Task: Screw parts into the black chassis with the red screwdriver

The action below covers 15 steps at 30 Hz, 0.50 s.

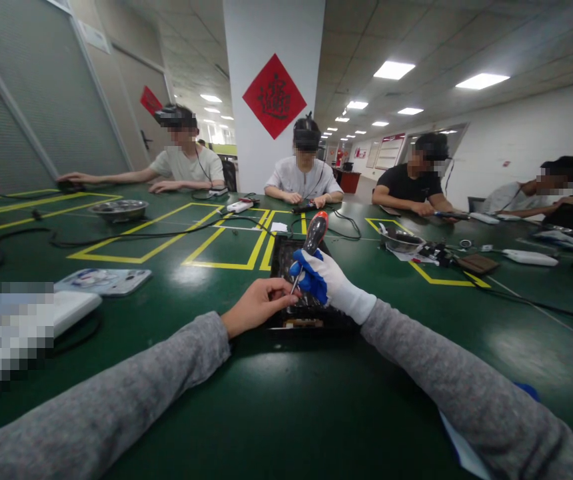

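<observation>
My right hand [329, 280], in a white glove with blue fingertips, grips a screwdriver [313, 237] with a black and red handle, held tilted with its thin shaft pointing down and left. My bare left hand [256, 307] is pinched closed at the shaft's tip; what it holds is too small to see. Both hands hover over a black, flat electronic device [296, 267] lying on the green table [286, 387] in front of me. Both arms wear grey sleeves.
Several people sit along the far side of the table. Metal bowls [119, 210] [400, 240], black cables [116, 237], a white power strip [530, 257] and a blister pack [102, 280] lie around. Yellow tape [226, 257] marks rectangles. A white and blue object [466, 447] lies under my right forearm.
</observation>
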{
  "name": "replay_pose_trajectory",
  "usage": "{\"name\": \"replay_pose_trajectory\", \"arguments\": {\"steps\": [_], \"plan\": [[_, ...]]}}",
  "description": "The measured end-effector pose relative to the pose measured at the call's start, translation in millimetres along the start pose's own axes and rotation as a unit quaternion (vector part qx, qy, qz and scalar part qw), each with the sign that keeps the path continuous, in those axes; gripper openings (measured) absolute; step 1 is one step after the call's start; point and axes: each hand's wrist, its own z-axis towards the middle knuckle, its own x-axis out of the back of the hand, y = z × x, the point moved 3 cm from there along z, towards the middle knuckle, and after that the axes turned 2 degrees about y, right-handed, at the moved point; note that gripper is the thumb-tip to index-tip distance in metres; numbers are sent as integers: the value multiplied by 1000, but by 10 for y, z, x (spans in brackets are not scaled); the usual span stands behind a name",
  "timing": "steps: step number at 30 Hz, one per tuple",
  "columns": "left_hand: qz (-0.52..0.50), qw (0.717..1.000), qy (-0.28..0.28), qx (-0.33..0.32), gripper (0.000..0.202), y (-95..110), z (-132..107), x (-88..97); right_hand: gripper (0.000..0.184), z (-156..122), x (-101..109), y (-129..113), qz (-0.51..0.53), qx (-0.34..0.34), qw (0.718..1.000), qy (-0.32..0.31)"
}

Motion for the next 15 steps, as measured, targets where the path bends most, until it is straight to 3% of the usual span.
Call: {"name": "replay_pose_trajectory", "arguments": {"steps": [4,6,9,11,13,15], "plan": [[5,1000,-8,-16,30,30,-20,3,35,20,-11,-33,51,-59,997,-20],[12,999,25,-31,35,35,-24,34,37,46,9,-105,61,-45,997,-1],[36,989,133,-45,36,-33,-8,119,32,103,110,-255,64,44,994,73],[59,982,176,-26,33,-146,21,148,29,128,224,-331,38,119,982,144],[76,981,177,16,40,-291,56,145,28,125,337,-359,-36,173,962,207],[74,984,148,58,46,-421,84,119,29,102,405,-341,-142,194,943,231]]}}
